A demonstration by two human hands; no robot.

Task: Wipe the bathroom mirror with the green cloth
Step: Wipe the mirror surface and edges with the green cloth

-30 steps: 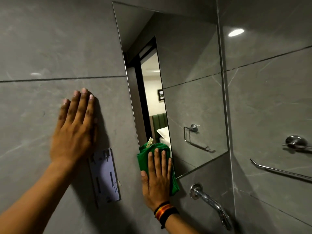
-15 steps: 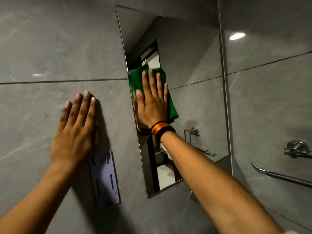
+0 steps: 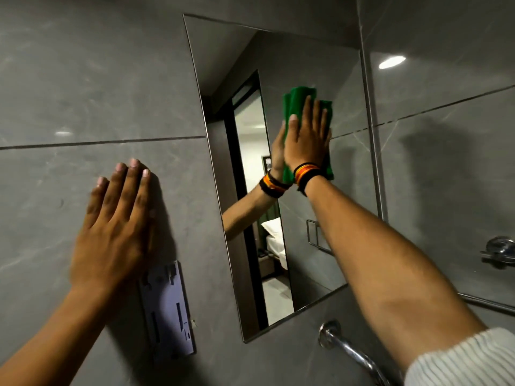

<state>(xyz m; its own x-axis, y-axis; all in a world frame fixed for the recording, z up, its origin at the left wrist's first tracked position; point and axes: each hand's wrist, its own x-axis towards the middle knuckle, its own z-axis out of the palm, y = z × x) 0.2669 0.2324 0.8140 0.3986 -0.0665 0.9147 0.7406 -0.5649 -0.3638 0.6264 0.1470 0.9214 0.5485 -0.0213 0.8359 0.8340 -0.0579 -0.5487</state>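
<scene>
A tall frameless mirror [image 3: 309, 260] hangs on the grey tiled wall. My right hand [image 3: 308, 137] presses a folded green cloth [image 3: 296, 103] flat against the mirror's upper middle, fingers pointing up, with black and orange bands on the wrist. The cloth shows above the fingertips and below the wrist. The hand's reflection meets it on the glass. My left hand [image 3: 114, 232] lies flat on the wall tile to the left of the mirror, fingers spread slightly, holding nothing.
A pale plastic wall bracket [image 3: 167, 310] is fixed below my left hand. A chrome tap spout [image 3: 348, 349] juts out under the mirror. A chrome towel rail with its mount [image 3: 498, 252] runs along the right wall. The mirror reflects a doorway and a bed.
My right hand has carried the cloth from the mirror's bottom left edge up to its top and then to the right across the glass. My left hand has stayed on the wall.
</scene>
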